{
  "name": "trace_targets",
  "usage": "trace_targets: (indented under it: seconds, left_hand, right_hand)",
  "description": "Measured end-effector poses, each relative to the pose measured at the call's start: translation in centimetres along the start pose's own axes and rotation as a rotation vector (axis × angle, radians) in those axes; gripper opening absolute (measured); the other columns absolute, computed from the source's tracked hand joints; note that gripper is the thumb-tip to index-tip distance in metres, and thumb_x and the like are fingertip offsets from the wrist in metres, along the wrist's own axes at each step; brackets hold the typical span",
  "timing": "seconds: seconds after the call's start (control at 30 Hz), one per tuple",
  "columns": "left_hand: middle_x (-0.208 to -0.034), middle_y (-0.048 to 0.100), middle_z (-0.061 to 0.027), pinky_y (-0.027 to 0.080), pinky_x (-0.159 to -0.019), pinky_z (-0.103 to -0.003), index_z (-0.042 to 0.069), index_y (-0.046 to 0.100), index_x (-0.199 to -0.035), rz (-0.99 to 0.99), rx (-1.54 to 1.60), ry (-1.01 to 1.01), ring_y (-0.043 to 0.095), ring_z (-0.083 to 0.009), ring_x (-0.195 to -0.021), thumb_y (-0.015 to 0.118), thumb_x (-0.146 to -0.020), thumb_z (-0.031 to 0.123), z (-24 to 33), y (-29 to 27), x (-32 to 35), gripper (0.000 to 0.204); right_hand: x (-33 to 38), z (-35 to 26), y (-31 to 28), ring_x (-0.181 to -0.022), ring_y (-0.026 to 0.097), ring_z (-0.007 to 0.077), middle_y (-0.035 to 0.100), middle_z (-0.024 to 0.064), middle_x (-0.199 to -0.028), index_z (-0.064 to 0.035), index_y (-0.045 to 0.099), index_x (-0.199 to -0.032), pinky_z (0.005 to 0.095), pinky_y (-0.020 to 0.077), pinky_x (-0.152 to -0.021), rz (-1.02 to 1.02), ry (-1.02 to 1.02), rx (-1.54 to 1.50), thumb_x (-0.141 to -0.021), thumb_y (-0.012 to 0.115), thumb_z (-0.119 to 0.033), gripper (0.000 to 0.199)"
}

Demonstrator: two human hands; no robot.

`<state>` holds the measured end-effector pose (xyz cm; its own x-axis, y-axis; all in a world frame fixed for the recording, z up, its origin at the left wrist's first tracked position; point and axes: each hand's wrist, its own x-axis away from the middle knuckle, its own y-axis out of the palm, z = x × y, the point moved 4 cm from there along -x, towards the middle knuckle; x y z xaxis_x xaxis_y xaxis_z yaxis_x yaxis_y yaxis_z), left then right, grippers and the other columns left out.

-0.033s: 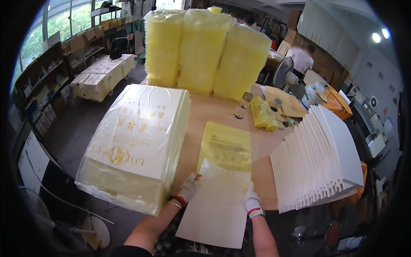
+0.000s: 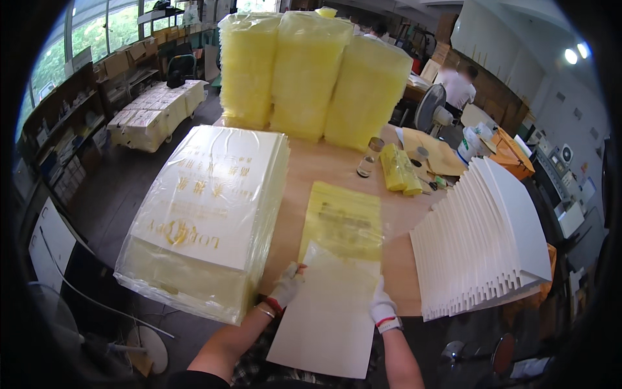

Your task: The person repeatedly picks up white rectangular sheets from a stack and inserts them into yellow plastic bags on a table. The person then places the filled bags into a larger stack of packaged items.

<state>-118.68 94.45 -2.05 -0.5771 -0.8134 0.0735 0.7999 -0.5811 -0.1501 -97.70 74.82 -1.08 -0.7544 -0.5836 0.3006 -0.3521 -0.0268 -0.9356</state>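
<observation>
In front of me a large white card (image 2: 325,318) slants toward my lap, its far end inside a clear yellowish plastic bag (image 2: 343,217) lying flat on the table. My left hand (image 2: 287,284), in a white glove with some fingertips bare, is closed on the card's left edge near the bag's mouth. Along the right edge, my gloved right hand (image 2: 383,303) grips the card, thumb on top and fingers mostly hidden beneath. Whether either hand also pinches the bag's film cannot be made out. To the right, a stack of white cards (image 2: 476,236) stands fanned out.
A plastic-wrapped stack of filled bags with gold print (image 2: 201,201) is at left. Tall piles of yellow bags (image 2: 308,74) line the table's (image 2: 304,159) back. A glass jar (image 2: 367,163), yellow bundle (image 2: 400,170) and scissors (image 2: 433,186) lie far right. A person (image 2: 459,89) sits beyond a fan (image 2: 430,107).
</observation>
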Motion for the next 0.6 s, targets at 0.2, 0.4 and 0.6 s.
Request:
trace_targets:
  seconds: [0.2,0.4,0.6]
  left_hand:
    - [-0.071,0.051,-0.0159,0.043,-0.059,-0.039,0.002,0.043,-0.085,-0.018,-0.217,0.018,0.055,-0.0274,-0.067,0.052,-0.086,0.012,0.0,-1.6,7.7,0.013]
    - [-0.076,0.05,-0.018,0.041,-0.059,-0.045,0.004,0.037,-0.093,-0.073,-0.307,0.058,0.053,-0.0362,-0.067,0.053,-0.086,0.013,-0.4,-3.4,14.7,0.02]
    - [-0.085,0.05,-0.0149,0.042,-0.061,-0.039,0.003,0.044,-0.099,-0.369,-0.397,0.138,0.05,-0.028,-0.071,0.052,-0.083,0.008,3.3,-6.2,24.0,0.018]
  right_hand:
    - [8.3,1.2,1.9,-0.089,0.059,0.0414,0.057,0.0265,-0.107,-0.0133,-0.004,-0.142,0.0528,0.044,-0.076,-0.23,-0.018,-0.079,-0.078,0.048,-0.015,0.083]
    - [14.5,2.5,3.6,-0.08,0.059,0.0442,0.057,0.0312,-0.097,-0.0115,0.01,-0.141,0.0526,0.0445,-0.073,-0.183,-0.076,-0.326,-0.081,0.048,-0.018,0.072]
    - [23.3,2.5,2.5,-0.078,0.06,0.0422,0.059,0.029,-0.095,-0.0116,0.026,-0.133,0.0509,0.0456,-0.071,-0.173,-0.314,-0.375,-0.081,0.05,-0.02,0.058]
